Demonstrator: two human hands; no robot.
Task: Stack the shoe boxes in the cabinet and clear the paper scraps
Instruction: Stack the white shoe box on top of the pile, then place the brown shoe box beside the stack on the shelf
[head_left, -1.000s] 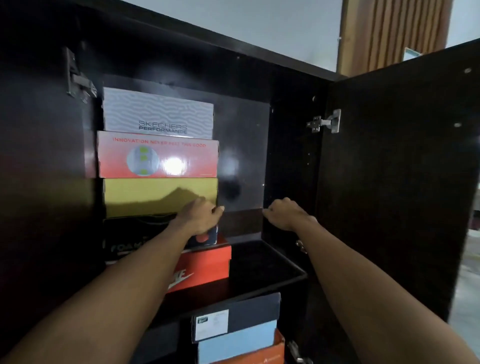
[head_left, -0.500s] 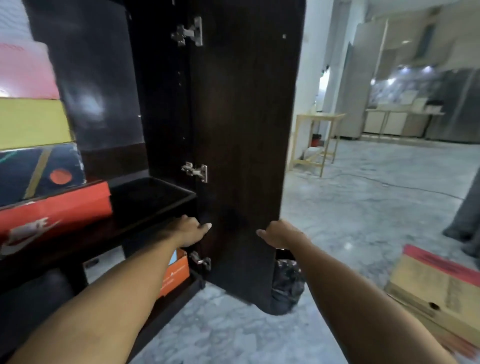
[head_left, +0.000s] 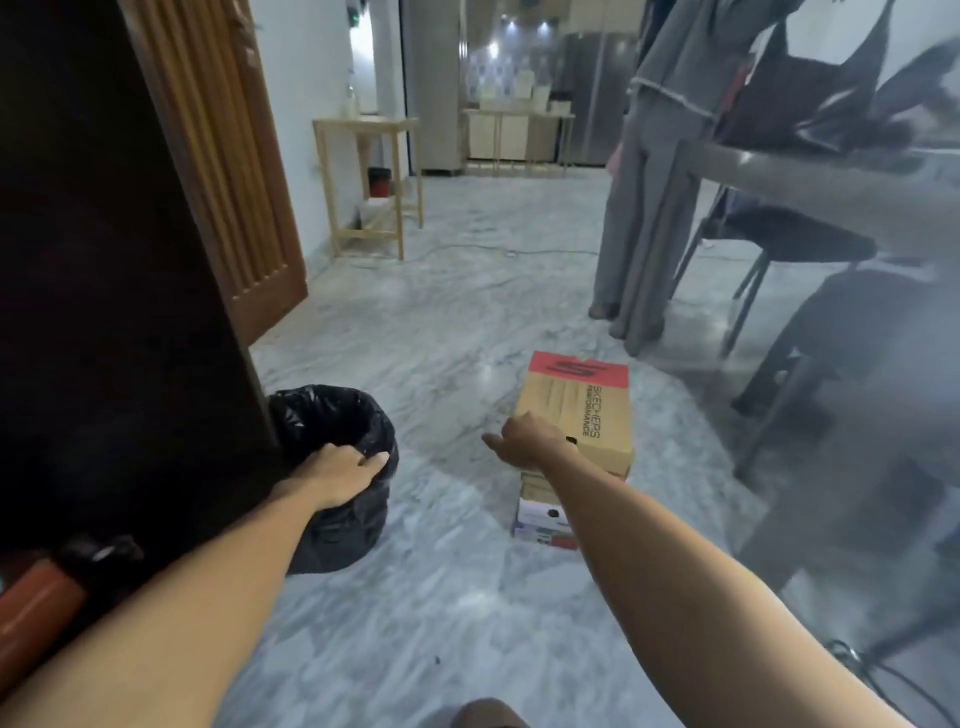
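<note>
- Marble floor carries a stack of shoe boxes at about two o'clock from the bin.
- Right hand is loosely curled over the top box's near end, holding nothing; left hand rests on the bin rim, fingers relaxed.
- Both ends are best gripped, and the box lifted level.

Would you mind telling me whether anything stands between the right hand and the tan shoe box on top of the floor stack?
Nothing visible does. The right hand hangs at the near left corner of the tan shoe box. The black-lined bin stands off to the left.
</note>
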